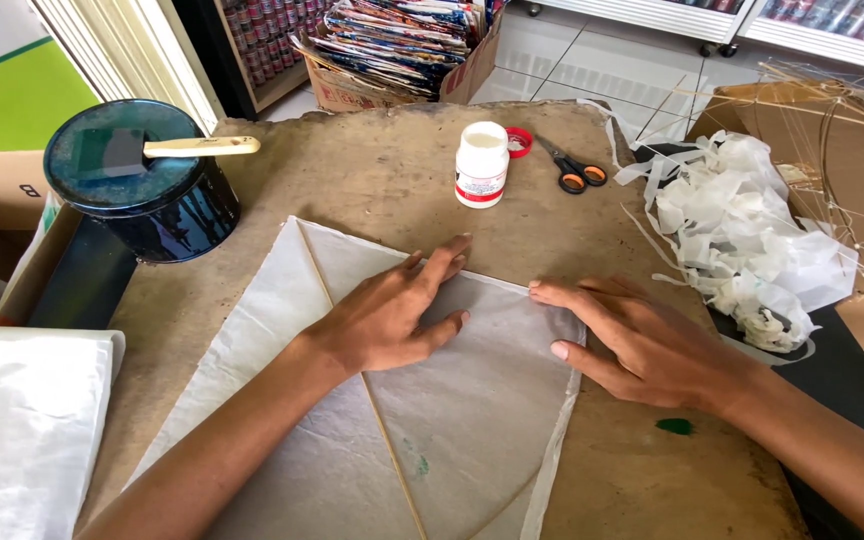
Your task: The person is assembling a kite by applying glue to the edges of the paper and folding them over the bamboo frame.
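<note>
A sheet of thin white paper (282, 300) with slim bamboo sticks (314, 262) glued across it, like a kite, lies on a worn brown table (372, 165). My left hand (392, 310) lies flat on the paper near its upper edge, fingers spread and pointing right. My right hand (627, 335) presses flat on the paper's right corner, fingertips on the folded edge. Neither hand holds anything.
A white glue bottle (481, 163) stands open beside its red cap (519, 141) and orange-handled scissors (577, 170). A dark blue tin (142, 180) carries a brush (177, 148). Crumpled white paper scraps (742, 235) lie right; folded white paper (22, 430) lies left. A box of printed sheets (397, 45) sits behind.
</note>
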